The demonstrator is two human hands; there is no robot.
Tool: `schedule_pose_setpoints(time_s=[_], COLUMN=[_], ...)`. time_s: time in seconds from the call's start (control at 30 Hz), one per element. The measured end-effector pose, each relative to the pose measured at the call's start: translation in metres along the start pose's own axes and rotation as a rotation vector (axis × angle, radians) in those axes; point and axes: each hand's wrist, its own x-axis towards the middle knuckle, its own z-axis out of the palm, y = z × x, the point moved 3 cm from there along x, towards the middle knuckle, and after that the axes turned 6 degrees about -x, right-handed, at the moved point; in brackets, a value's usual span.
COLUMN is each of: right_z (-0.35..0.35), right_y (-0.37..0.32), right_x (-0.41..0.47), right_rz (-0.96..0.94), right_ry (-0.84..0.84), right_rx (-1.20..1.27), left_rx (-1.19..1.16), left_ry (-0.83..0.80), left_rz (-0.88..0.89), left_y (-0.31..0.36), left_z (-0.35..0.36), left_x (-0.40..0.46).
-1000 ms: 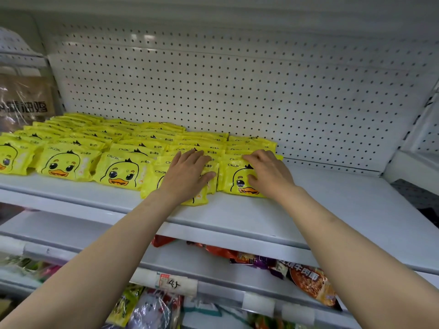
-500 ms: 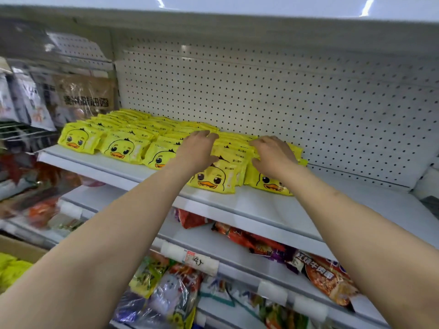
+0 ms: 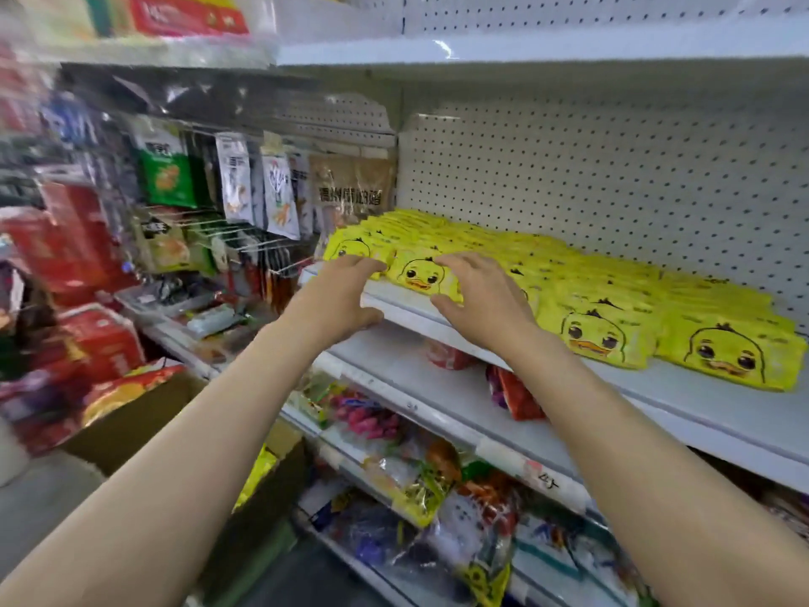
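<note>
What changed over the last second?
Both hands slid left along the front row of duck packets: the left hand from the fourth stack to the leftmost packet, the right hand from the rightmost to about the third. Nothing was picked up or let go. The packets stayed in rows on the shelf.

Yellow duck packs [image 3: 591, 295], rowed on a shelf [image 3: 722, 414].
They lie flat and overlap like shingles, cartoon duck faces up. The block runs from the view's centre toward 4 o'clock. At its 9 o'clock end, one front pack [image 3: 418, 276] sits by the shelf's edge.
</note>
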Motion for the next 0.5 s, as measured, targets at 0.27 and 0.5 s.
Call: schedule_pose_setpoints(time_s=[0.27, 0.5], right_z=[0.061, 0.114], right_y=[-0.145, -0.231], right_x=[0.017, 0.061], right_rz=[-0.140, -0.241], right_ry=[-0.075, -0.123], right_rx=[0.147, 0.166], left_rx=[0.114, 0.168], left_ry=[0.108, 0.155], left_rz=[-0.137, -0.262], left_y=[-0.126, -0.221], left_z=[-0.047, -0.049], left_x=[-0.092, -0.119])
